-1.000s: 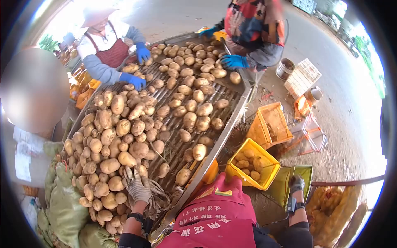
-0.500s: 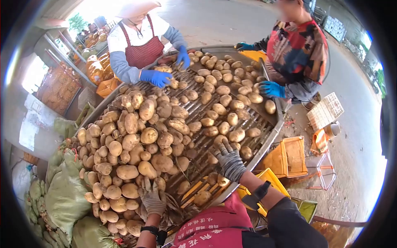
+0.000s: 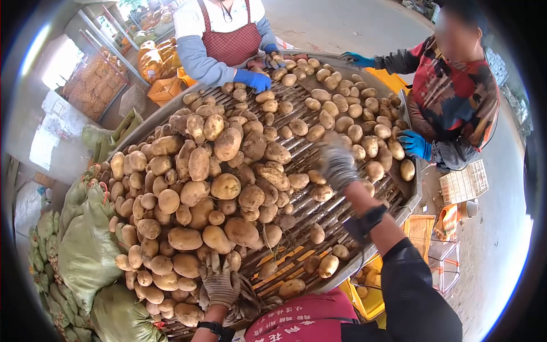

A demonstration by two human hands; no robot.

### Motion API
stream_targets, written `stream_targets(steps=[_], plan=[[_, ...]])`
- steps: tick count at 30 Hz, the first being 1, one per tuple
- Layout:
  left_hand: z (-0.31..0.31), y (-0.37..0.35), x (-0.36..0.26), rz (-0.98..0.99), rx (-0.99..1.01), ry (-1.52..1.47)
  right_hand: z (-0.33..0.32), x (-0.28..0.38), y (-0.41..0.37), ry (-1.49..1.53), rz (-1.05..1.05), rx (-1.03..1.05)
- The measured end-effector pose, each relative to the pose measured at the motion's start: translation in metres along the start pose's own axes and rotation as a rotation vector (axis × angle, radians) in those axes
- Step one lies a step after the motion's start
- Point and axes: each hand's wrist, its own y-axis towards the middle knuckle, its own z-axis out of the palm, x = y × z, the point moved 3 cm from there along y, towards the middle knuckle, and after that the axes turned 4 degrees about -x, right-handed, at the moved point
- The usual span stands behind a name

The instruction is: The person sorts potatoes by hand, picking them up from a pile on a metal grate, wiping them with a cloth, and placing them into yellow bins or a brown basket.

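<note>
A large heap of potatoes (image 3: 185, 239) lies on the left side of a slatted metal sorting table (image 3: 296, 251). My left hand (image 3: 221, 285), in a striped grey glove, rests against the heap's near edge with fingers spread, touching potatoes and gripping none. Beside it lies a crumpled dark cloth (image 3: 246, 302). My right hand (image 3: 338, 165), also gloved, reaches over the slats at the near edge of the spread-out potatoes (image 3: 370, 145). Motion smears its fingers, so whether it holds a potato cannot be made out.
Across the table, a person in a checked apron (image 3: 231, 43) has hands among potatoes. Another person in a patterned top (image 3: 450, 85) stands at the far right, one blue glove (image 3: 415, 145) on the rim. Green sacks (image 3: 88, 245) lean at left; a yellow crate (image 3: 373, 290) sits below right.
My right hand has moved forward over the slats, and potatoes there have shifted toward the far side. My left hand stays at the heap. The view has shifted; the aproned person's hands have moved.
</note>
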Motion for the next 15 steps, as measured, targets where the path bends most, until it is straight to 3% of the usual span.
stream_targets(steps=[1,3,5,7,11,13,15], plan=[[-0.001,0.001,0.0,-0.015,0.05,-0.04,-0.002,0.043,0.009,0.138,-0.121,0.127],[-0.001,0.002,0.001,-0.023,0.064,-0.031,-0.011,0.117,0.012,0.311,-0.323,0.188],[0.004,-0.001,0.0,-0.026,0.085,-0.035,-0.014,0.167,0.03,0.201,-0.264,0.605],[0.005,-0.002,0.002,0.016,-0.025,0.04,0.053,0.174,0.048,0.519,-0.186,0.447],[0.009,-0.004,0.004,-0.004,0.032,0.043,0.055,0.168,0.045,0.545,-0.017,0.413],[0.009,-0.002,0.003,-0.004,0.027,0.032,0.026,0.171,0.046,0.367,-0.213,0.753],[0.002,-0.001,0.0,0.0,0.034,0.045,0.013,0.166,0.018,0.308,-0.183,0.793]])
